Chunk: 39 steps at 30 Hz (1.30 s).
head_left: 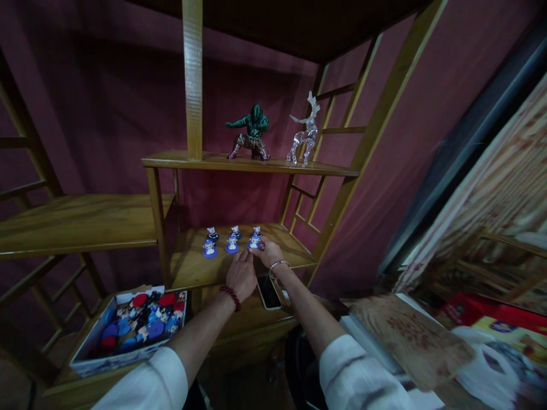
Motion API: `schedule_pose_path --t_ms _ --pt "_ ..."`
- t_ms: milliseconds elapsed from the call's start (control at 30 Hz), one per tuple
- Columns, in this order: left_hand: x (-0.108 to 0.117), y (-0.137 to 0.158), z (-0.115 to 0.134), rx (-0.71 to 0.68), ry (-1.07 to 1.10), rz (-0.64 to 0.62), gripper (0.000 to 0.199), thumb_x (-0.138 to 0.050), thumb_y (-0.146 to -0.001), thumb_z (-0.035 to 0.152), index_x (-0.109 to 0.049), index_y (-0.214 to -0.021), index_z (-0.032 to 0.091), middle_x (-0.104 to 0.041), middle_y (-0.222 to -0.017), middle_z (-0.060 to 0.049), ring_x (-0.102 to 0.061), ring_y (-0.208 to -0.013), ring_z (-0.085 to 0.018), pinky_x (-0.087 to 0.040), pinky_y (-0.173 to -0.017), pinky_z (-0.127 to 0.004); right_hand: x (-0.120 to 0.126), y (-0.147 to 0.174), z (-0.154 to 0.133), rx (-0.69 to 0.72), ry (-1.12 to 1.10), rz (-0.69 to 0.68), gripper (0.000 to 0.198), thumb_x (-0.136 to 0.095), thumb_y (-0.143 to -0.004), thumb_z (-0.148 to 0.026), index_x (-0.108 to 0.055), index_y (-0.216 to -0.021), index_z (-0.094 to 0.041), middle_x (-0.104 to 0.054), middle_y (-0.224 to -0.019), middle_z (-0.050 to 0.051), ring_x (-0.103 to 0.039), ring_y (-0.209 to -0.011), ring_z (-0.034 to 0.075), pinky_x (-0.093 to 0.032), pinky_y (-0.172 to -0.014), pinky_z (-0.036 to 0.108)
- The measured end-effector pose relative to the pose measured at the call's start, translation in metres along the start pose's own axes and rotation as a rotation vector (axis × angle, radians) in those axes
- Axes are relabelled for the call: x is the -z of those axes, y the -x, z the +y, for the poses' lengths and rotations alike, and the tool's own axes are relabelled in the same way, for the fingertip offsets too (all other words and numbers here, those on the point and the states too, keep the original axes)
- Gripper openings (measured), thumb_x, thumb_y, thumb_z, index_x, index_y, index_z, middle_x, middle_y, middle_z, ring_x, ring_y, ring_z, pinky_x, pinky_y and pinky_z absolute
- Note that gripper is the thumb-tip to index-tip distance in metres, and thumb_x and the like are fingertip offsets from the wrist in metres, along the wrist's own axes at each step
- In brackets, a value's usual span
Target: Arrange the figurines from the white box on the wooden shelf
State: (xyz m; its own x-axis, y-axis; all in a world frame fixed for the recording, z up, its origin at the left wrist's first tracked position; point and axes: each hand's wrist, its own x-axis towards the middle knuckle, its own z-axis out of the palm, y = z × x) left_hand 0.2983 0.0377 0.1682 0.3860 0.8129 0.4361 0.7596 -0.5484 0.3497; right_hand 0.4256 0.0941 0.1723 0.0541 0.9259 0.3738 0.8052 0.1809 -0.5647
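On the lower shelf stand small figurines in two rows of three. The front row has white-and-purple figurines on round purple bases, such as the left one and the middle one. Behind them are dark-based figurines with white tops. My right hand, a silver bangle at its wrist, is closed with its fingertips on the front right figurine. Palm down, my left hand reaches just in front of that figurine's base, fingers extended; whether they touch it is hard to see. A red bead bracelet circles the left wrist.
A phone lies below my hands. At lower left, a box holds many jumbled figurines. On the shelf board above stand a green crouching statue and a clear deer. Cardboard and bags sit at right.
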Motion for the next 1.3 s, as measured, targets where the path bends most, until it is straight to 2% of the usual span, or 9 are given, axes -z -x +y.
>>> schedule_pose_path --t_ms 267,600,933,1300 --pt "-0.002 -0.004 -0.002 -0.047 -0.033 0.013 0.036 -0.034 -0.074 0.009 -0.053 -0.104 0.003 -0.054 -0.109 -0.016 -0.043 -0.104 -0.022 -0.029 -0.093 -0.033 -0.003 -0.005 0.001 0.003 0.033 -0.022 0.024 -0.064 -0.064 -0.032 -0.058 -0.085 -0.022 -0.063 -0.077 0.001 -0.058 -0.072 0.014 -0.042 -0.065 0.023" --pt "-0.005 -0.01 -0.002 -0.005 -0.056 0.007 0.035 -0.034 -0.074 0.01 -0.054 -0.103 0.002 -0.055 -0.107 -0.016 -0.044 -0.102 -0.022 -0.03 -0.092 -0.033 -0.004 -0.009 0.002 0.021 0.034 -0.048 0.028 -0.063 -0.065 -0.031 -0.058 -0.091 -0.022 -0.064 -0.078 0.002 -0.059 -0.071 0.014 -0.042 -0.063 0.022" --pt "-0.008 -0.01 -0.001 0.018 -0.078 0.013 0.038 -0.033 -0.075 0.01 -0.051 -0.108 0.003 -0.053 -0.115 -0.016 -0.042 -0.111 -0.022 -0.027 -0.097 -0.035 -0.003 -0.01 0.003 0.041 0.015 -0.058 0.022 -0.063 -0.066 -0.031 -0.058 -0.086 -0.023 -0.065 -0.081 0.001 -0.06 -0.076 0.015 -0.043 -0.066 0.022" --pt "-0.009 -0.009 0.0 0.014 -0.082 -0.012 0.041 -0.032 -0.077 0.012 -0.046 -0.113 0.0 -0.048 -0.121 -0.02 -0.037 -0.118 -0.023 -0.023 -0.1 -0.039 -0.009 -0.014 0.01 0.053 0.004 -0.075 0.026 -0.063 -0.066 -0.028 -0.057 -0.092 -0.022 -0.065 -0.085 0.002 -0.059 -0.08 0.016 -0.043 -0.069 0.023"
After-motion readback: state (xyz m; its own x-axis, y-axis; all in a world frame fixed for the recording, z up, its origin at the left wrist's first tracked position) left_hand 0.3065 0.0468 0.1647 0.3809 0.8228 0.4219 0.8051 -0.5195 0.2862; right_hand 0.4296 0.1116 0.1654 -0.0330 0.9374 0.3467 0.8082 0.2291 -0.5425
